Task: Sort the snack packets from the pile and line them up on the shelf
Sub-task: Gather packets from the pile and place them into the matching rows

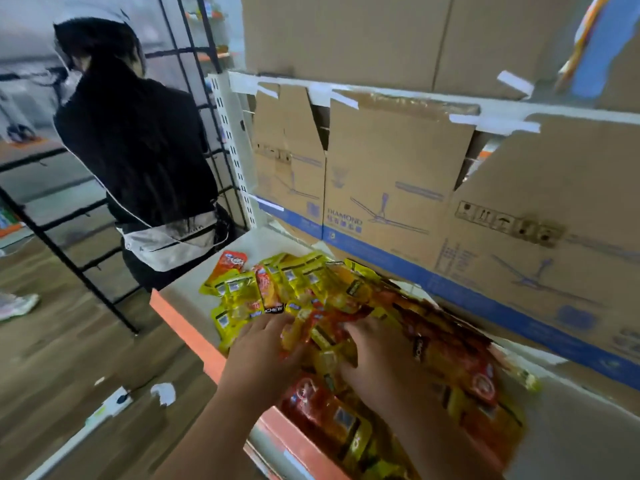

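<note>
"DIAMOND" on cardboard box (391, 188), "CHEW" on packet (272, 299)

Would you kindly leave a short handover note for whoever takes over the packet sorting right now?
Left hand and right hand: both on the snack packets; the blur hides any grip.
Packets: yellow and red mixed in a heap on the shelf, in front of the cardboard boxes.
Done: no tidy line visible yet.
Left: separate the kinds and line them up.
</note>
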Demonstrator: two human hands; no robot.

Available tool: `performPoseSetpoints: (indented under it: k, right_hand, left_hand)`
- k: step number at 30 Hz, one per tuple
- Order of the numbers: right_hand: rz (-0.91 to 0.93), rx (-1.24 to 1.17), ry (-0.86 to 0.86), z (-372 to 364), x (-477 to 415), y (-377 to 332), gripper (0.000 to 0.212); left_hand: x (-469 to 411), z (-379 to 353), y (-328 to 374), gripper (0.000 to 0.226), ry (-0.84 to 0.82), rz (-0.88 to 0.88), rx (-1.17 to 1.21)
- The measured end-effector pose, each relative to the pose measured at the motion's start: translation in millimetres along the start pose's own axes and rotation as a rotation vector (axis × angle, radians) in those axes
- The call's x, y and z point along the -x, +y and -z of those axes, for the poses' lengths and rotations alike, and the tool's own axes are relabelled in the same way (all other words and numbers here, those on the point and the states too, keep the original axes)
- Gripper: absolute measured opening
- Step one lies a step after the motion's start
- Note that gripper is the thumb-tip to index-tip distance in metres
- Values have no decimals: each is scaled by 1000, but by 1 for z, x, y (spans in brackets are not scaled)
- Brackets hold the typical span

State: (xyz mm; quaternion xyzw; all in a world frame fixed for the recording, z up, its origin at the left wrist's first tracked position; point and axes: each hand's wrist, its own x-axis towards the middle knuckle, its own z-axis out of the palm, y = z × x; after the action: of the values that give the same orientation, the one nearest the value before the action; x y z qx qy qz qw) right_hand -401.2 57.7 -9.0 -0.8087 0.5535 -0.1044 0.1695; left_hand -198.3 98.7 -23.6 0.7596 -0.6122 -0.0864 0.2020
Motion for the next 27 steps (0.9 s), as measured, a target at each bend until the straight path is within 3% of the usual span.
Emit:
performPoseSetpoints:
  k: [6,11,16,23,27]
  right_hand:
    - [-205,40,85,-8,-7,-29,63]
    - [-397,52,54,-15,-9,-54,75]
    - [-459,2,47,-17,-6,-63,75]
    - [-460,-79,125,-19,0,-64,58]
    - [-513,-142,249,-18,-2,-62,28]
  left_hand:
    - [-45,-22,-42,49,-53,-293,-116]
    - [-68,-14,-53,47,-121,-554,-48]
    - [-70,-15,-55,54,-217,-568,-53]
    - [-72,-20,-56,59,-183,-586,-88]
    - [-73,-23,-59,51,-179,-602,-89]
